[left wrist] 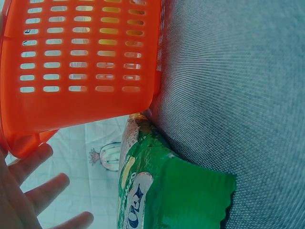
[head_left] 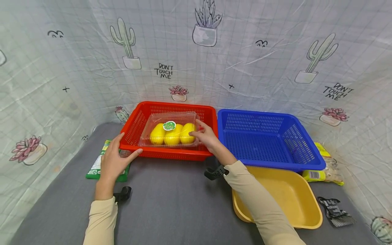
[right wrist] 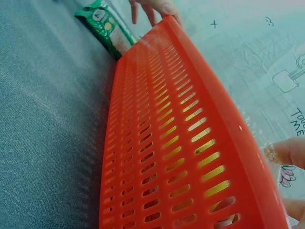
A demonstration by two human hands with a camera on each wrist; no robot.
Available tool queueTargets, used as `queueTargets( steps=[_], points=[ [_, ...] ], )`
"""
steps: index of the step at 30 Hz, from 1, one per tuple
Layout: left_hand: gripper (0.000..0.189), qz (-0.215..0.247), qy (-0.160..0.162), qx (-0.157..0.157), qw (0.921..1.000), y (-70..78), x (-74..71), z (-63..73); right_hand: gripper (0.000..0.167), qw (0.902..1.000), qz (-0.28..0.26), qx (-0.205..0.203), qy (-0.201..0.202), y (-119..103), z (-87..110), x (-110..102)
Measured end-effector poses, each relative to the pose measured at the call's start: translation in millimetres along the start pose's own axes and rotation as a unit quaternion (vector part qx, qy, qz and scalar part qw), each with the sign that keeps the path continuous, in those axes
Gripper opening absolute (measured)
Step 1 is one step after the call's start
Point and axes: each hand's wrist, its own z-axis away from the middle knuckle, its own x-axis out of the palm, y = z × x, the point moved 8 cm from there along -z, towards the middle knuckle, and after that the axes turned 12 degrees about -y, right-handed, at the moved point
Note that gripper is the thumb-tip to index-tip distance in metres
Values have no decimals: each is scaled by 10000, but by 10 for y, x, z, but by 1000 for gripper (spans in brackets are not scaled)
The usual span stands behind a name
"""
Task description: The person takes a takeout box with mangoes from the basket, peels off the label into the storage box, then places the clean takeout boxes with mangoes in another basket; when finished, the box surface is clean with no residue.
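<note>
A clear plastic box of yellow fruit [head_left: 172, 134] with a green round label lies in the red basket [head_left: 169, 153]. My right hand [head_left: 208, 136] reaches over the basket's front right and grips the box's right end between thumb and fingers. In the right wrist view, the thumb [right wrist: 288, 151] is at the clear plastic edge, just past the red rim. At the basket's front left corner, my left hand [head_left: 114, 159] rests with fingers spread and thumb along the front rim. The left wrist view shows those fingers [left wrist: 45, 193] extended, one at the rim.
A green and white packet [left wrist: 162, 191] lies beside the red basket's left end. The blue basket [head_left: 257, 163] stands right of it, with a yellow basin [head_left: 288, 194] in front, under my right forearm. A yellow packet [head_left: 327, 170] and a black item [head_left: 335, 211] lie far right.
</note>
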Motion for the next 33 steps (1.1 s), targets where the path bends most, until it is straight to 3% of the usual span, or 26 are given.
queueTargets(
  steps=[11, 21, 33],
  points=[
    [97, -25, 22, 39, 10000, 15, 7, 4, 70, 9989, -421, -79, 170, -5, 75, -36],
    [96, -94, 71, 52, 9999, 29, -17, 27, 69, 9981, -436, -368, 252, -52, 146, -48],
    [96, -108, 110, 99, 9998, 37, -21, 37, 67, 9927, -929, -658, 410, -125, 235, -113]
  ],
)
